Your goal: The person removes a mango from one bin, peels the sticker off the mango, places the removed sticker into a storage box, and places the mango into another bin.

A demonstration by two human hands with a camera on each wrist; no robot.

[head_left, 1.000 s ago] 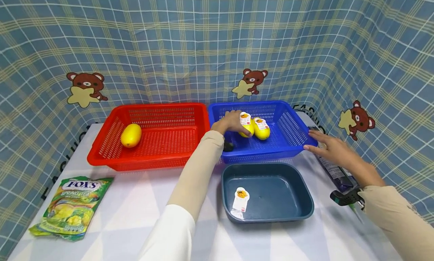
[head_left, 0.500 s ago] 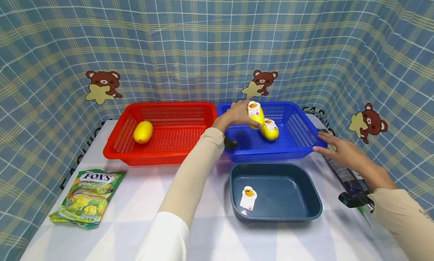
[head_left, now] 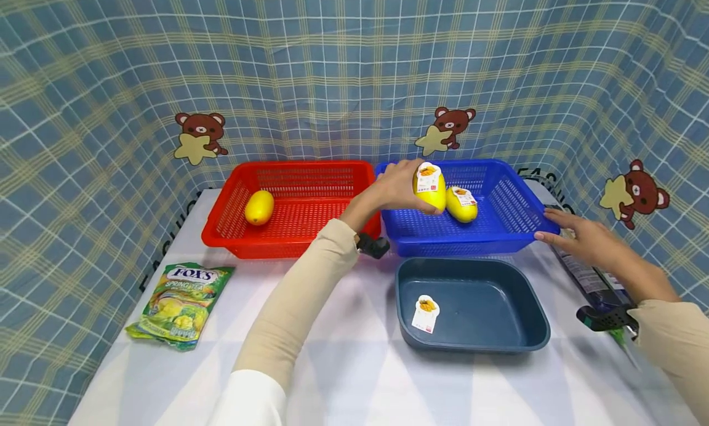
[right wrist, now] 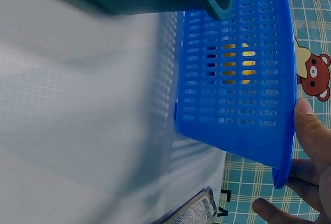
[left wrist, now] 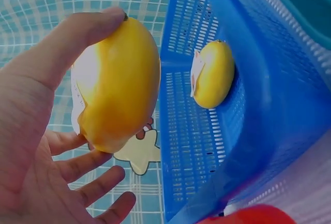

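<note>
My left hand [head_left: 397, 186] grips a yellow mango [head_left: 436, 197] with a white label, raised above the left part of the blue basket [head_left: 460, 242]. In the left wrist view the thumb lies over the mango's stem end, with fingertips under its other end. A second labelled mango [left wrist: 216, 75] lies inside the blue basket. My right hand [head_left: 600, 246] holds the blue basket's right front corner. In the right wrist view its thumb is at the rim and some fingers pass behind it. Another yellow mango [head_left: 259, 207] sits at the left in the red basket [head_left: 299, 249].
A dark blue-grey tub [head_left: 487, 347] with a loose label sticker [head_left: 425, 315] inside stands in front of the blue basket. A green Fox's candy bag [head_left: 183, 303] lies at the left. Beyond the right hand lies a dark printed pack [head_left: 587, 278]. Checked cloth surrounds the table.
My left hand has lifted the mango up out of the blue basket, away from the other one. My right hand stays at the basket's corner. The head view has shifted left.
</note>
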